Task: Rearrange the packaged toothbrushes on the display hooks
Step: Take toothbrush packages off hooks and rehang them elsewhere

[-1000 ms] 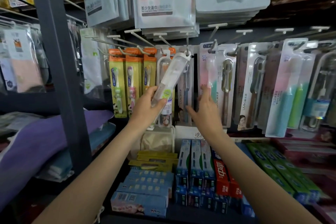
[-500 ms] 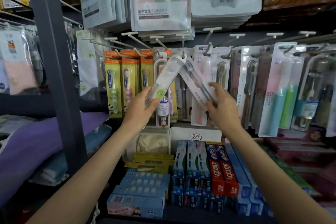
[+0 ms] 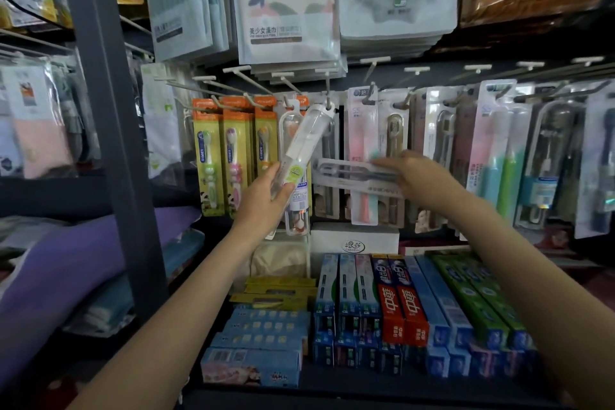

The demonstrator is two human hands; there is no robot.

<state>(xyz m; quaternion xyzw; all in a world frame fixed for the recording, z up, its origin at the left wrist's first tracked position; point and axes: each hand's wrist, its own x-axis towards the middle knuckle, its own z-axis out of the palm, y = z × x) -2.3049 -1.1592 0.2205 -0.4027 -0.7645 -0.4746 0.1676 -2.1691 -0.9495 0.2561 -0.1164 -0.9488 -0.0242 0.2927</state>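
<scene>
Clear plastic toothbrush pack with a green sticker (image 3: pixel 301 149) gripped at its lower end by the left hand (image 3: pixel 266 197), tilted, top touching a white metal display hook (image 3: pixel 327 94). White flat pack with dark toothbrushes (image 3: pixel 357 174) lying sideways, off the hooks, pinched at one end by the right hand (image 3: pixel 420 174), just in front of the hanging pink toothbrush pack (image 3: pixel 363 156). Orange-and-yellow kids' toothbrush cards (image 3: pixel 233 156) hanging to the left, boxed toothpaste (image 3: pixel 394 304) lined up below.
</scene>
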